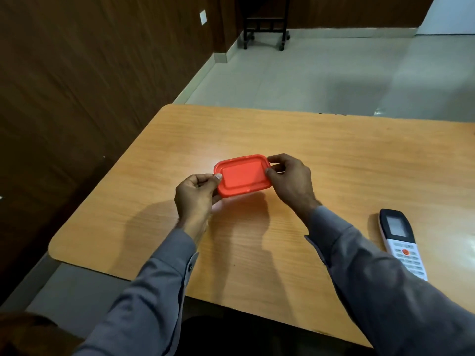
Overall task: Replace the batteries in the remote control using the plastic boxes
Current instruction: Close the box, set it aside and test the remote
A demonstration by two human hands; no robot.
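A small plastic box with a red-orange lid (241,176) is held above the middle of the wooden table (334,155). My left hand (196,199) grips its left end, thumb on the lid's edge. My right hand (290,179) grips its right end, thumb on the lid and fingers curled round the far corner. The lid is on, so the contents are hidden. A white remote control (401,241) with a grey screen and an orange button lies face up on the table to the right, partly behind my right sleeve.
The table's left edge runs beside a dark wood-panelled wall (77,86). Beyond the far edge lies pale tiled floor (308,73) with a black wheeled stand (264,29) at the back.
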